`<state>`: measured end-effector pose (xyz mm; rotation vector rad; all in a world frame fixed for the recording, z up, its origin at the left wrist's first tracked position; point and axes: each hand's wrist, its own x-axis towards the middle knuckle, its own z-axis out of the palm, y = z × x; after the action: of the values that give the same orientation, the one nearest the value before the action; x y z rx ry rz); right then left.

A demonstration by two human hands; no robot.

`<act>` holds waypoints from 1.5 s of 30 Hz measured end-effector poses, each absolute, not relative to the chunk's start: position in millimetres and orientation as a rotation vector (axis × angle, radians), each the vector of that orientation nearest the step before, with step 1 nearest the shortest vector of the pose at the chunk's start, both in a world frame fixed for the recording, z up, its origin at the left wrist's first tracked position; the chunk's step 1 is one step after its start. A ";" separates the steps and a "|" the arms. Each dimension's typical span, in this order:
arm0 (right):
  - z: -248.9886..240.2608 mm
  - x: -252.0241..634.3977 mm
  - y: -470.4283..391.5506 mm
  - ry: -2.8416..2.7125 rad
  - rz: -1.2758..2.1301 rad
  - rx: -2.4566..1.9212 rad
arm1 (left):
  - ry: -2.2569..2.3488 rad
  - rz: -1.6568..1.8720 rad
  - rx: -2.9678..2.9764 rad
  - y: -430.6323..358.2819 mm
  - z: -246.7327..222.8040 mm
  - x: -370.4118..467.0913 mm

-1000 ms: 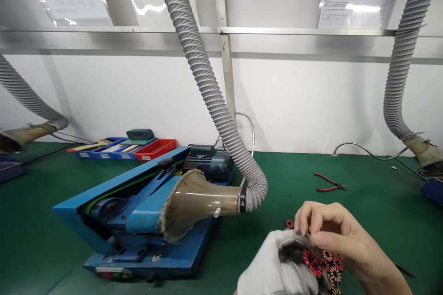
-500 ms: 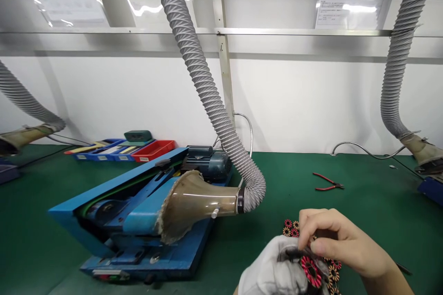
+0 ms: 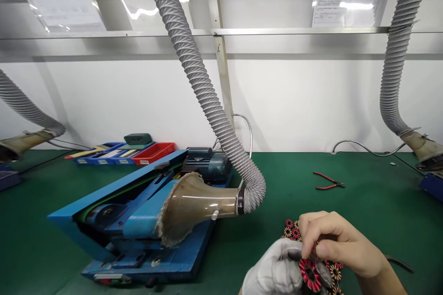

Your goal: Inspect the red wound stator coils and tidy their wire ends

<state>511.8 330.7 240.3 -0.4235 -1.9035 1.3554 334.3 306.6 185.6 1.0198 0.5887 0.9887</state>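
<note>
My left hand (image 3: 275, 269), in a white glove with grey-stained fingertips, is closed on a ring-shaped coil (image 3: 310, 275) wound in red. My bare right hand (image 3: 341, 239) bends over the coil's upper edge, thumb and forefinger pinched together. What sits in that pinch, perhaps a thin wire end, is too small to make out. Behind and beneath both hands lie several similar small ring coils (image 3: 289, 232) in red and tan, partly covered by the hands.
Red-handled pliers (image 3: 328, 181) lie on the green mat beyond my right hand. To the left stands a blue belt sander (image 3: 138, 221) with a funnel hood (image 3: 194, 207) and a grey hose (image 3: 207, 87). A red bin (image 3: 154, 153) sits behind it. A dark rod (image 3: 399, 263) lies at right.
Both hands have shifted slightly right together with the red coil. The right fingers have stayed pinched at its top edge. The camera view has tilted a little.
</note>
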 end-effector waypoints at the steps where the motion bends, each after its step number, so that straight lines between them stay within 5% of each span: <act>1: 240.8 511.9 329.9 -1.914 1.335 -0.432 | 0.581 0.992 0.998 307.0 188.4 335.5; 8: 244.7 507.3 322.0 -1.931 1.179 -0.558 | 0.588 0.959 0.868 310.3 191.8 342.3; 16: 242.2 506.3 313.8 -1.375 1.515 -0.412 | 0.463 1.047 0.833 306.8 178.7 341.1; 22: 242.6 515.8 313.1 -1.609 1.142 -0.603 | 0.331 0.909 0.909 315.4 186.0 345.3; 28: 236.4 519.3 314.7 -1.898 1.179 -0.715 | 0.510 0.986 0.937 317.0 164.9 343.0; 45: 225.7 513.9 303.0 -1.786 0.700 -0.717 | 0.424 0.952 1.058 318.6 166.3 336.2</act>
<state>513.9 303.0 225.7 -0.7167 -1.7860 0.7003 336.2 318.6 166.3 1.0575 0.4241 0.9523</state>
